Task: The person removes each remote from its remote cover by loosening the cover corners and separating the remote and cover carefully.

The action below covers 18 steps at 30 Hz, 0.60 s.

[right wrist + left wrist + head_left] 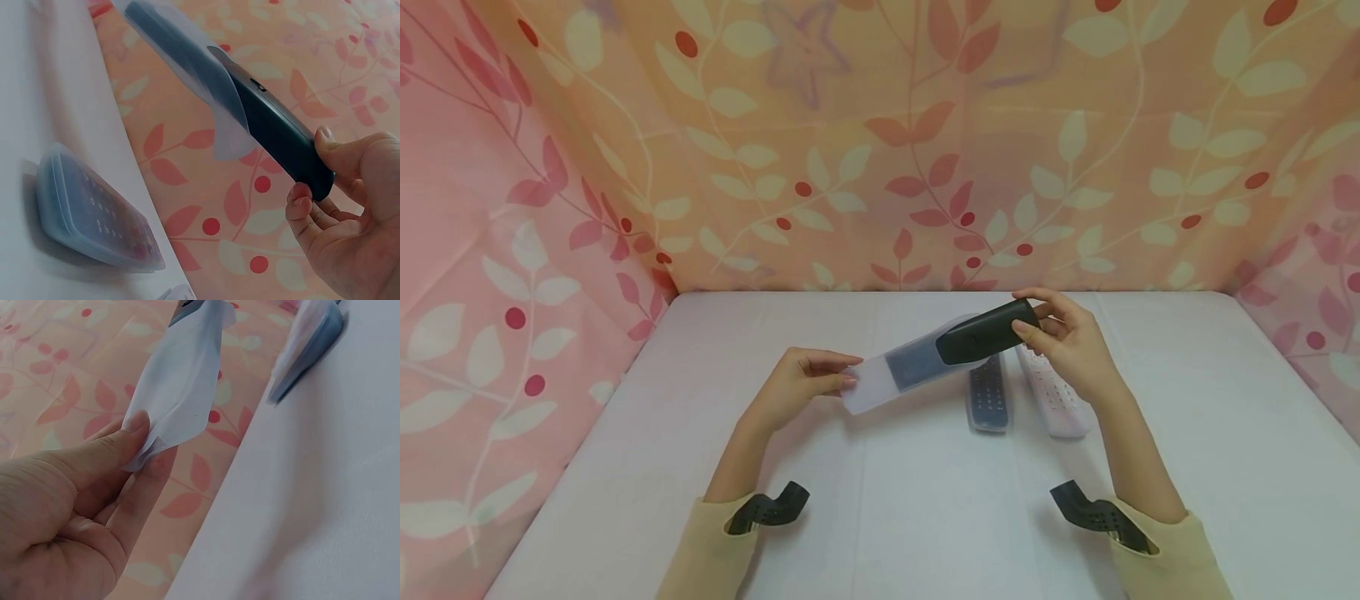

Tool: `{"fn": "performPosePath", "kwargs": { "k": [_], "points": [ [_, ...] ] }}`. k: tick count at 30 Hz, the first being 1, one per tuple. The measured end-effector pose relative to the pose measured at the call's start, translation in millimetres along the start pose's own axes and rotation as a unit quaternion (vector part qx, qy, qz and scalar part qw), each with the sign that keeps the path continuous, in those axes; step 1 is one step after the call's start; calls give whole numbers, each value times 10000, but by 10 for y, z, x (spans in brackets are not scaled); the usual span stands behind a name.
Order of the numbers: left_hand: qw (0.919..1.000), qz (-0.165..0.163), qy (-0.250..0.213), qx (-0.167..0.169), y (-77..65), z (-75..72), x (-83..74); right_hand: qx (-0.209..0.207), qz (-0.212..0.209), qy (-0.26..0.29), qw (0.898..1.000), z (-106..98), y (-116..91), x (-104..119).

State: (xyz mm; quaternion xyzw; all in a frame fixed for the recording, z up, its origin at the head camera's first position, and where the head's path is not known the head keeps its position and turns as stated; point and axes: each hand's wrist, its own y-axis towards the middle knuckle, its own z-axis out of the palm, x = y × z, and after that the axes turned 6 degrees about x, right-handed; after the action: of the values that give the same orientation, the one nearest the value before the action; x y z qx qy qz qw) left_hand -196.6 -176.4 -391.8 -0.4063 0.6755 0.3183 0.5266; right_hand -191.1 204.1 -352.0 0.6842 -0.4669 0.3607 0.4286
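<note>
A black remote control is held in the air, tilted up to the right, part way inside a translucent plastic sleeve. My left hand pinches the sleeve's far-left end between thumb and fingers; in the left wrist view that end of the sleeve looks flat and creased. At the other end, my right hand grips the bare part of the remote. The right wrist view shows the sleeve's loose mouth around the middle of the remote, with thumb and fingertips on its exposed end.
Beneath the held remote, a dark remote in a clear cover lies on the white table. Beside it on the right lies a white remote, apparently covered too. Floral cloth hangs behind the table and along both sides.
</note>
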Motion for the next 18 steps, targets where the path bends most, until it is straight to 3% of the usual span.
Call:
{"fn": "performPosePath", "kwargs": {
  "k": [18],
  "points": [
    [10000,40,1,54,-13,-20,-3,-6,-11,-56,10000,-7,-3,5]
  ]
}}
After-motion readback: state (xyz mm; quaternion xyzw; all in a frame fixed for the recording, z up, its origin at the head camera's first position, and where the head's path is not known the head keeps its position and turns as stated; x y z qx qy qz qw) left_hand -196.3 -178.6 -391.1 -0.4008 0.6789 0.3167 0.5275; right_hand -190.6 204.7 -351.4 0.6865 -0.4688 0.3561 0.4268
